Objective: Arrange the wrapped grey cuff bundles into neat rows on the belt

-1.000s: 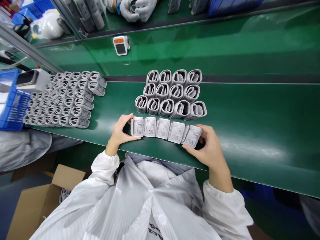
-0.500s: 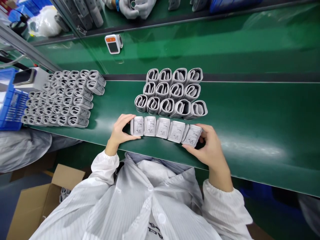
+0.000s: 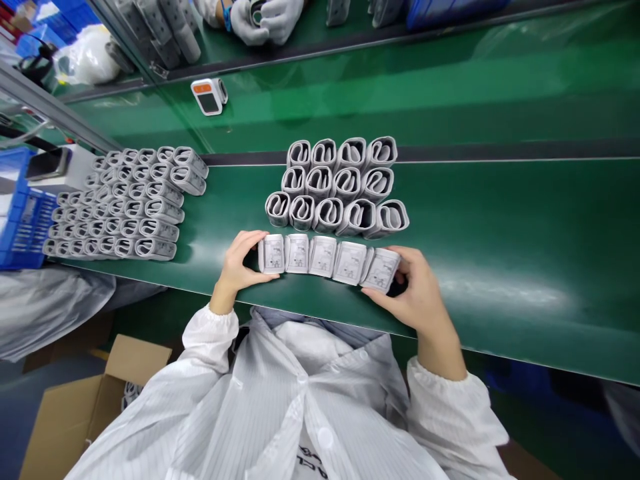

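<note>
"Well, what am I holding?"

"Your left hand and right hand are both gripping the ends of a row of five folded grey labelled cuffs — flat on the green belt surface."

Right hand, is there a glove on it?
No, the right hand is bare, and it rests against the end of the row of rolled cuffs.

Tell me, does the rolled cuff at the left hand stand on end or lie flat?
It lies flat: the rolled cuff shows its printed label upward, not its coiled end.
</note>
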`<action>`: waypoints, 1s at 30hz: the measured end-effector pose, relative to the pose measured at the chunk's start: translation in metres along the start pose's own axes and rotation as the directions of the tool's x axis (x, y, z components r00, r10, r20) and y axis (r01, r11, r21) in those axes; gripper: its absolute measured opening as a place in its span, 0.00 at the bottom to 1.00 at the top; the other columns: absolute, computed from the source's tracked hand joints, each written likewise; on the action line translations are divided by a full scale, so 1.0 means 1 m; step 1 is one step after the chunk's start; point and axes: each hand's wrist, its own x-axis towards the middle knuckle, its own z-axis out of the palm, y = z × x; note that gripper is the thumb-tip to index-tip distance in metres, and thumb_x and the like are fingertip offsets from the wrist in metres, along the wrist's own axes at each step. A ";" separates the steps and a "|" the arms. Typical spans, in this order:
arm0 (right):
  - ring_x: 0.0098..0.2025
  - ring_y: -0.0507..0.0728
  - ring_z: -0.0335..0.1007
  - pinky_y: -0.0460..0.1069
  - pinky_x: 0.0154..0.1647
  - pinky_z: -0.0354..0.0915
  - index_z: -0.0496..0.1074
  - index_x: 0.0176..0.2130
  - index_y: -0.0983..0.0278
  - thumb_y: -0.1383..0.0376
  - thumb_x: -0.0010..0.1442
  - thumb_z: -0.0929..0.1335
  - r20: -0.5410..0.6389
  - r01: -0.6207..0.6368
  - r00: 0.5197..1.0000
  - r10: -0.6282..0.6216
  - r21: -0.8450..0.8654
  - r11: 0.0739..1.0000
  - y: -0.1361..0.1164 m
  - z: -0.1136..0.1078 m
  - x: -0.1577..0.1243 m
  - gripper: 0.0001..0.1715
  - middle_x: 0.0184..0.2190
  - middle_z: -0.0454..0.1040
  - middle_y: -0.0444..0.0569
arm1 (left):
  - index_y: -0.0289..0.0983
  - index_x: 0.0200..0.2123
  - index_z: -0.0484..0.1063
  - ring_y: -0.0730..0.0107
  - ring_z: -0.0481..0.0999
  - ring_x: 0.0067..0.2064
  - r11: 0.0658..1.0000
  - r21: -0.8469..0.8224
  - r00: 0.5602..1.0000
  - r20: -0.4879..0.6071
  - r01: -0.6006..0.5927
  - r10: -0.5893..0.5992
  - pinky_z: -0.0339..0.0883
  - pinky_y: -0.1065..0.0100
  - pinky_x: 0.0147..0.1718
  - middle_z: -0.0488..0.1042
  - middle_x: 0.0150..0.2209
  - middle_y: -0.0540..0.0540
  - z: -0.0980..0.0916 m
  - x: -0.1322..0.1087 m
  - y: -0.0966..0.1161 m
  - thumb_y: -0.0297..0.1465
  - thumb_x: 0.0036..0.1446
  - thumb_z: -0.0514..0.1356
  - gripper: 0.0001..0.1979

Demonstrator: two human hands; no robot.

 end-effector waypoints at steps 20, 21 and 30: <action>0.54 0.71 0.82 0.63 0.44 0.82 0.68 0.66 0.54 0.48 0.62 0.84 -0.006 -0.014 1.000 0.014 0.047 0.999 -0.005 0.000 0.001 0.44 0.61 0.76 0.58 | 0.42 0.62 0.79 0.49 0.87 0.47 0.999 0.047 0.963 -0.268 0.008 0.005 0.84 0.49 0.47 0.82 0.49 0.39 0.012 -0.013 -0.023 0.84 0.48 0.62 0.58; 0.54 0.70 0.82 0.63 0.44 0.82 0.68 0.66 0.54 0.48 0.61 0.84 -0.002 -0.019 1.000 0.019 0.046 0.999 -0.005 0.000 0.001 0.44 0.61 0.76 0.58 | 0.42 0.62 0.78 0.49 0.87 0.47 0.998 0.055 0.965 -0.263 0.015 0.001 0.84 0.49 0.47 0.82 0.49 0.39 0.012 -0.013 -0.023 0.84 0.48 0.61 0.58; 0.50 0.68 0.80 0.62 0.42 0.81 0.69 0.65 0.54 0.47 0.60 0.84 -0.006 -0.041 0.999 0.041 0.037 0.998 -0.007 -0.001 0.002 0.43 0.61 0.76 0.57 | 0.42 0.61 0.79 0.49 0.87 0.47 0.999 0.047 0.969 -0.248 0.006 0.006 0.84 0.49 0.47 0.82 0.48 0.40 0.011 -0.012 -0.025 0.84 0.48 0.62 0.58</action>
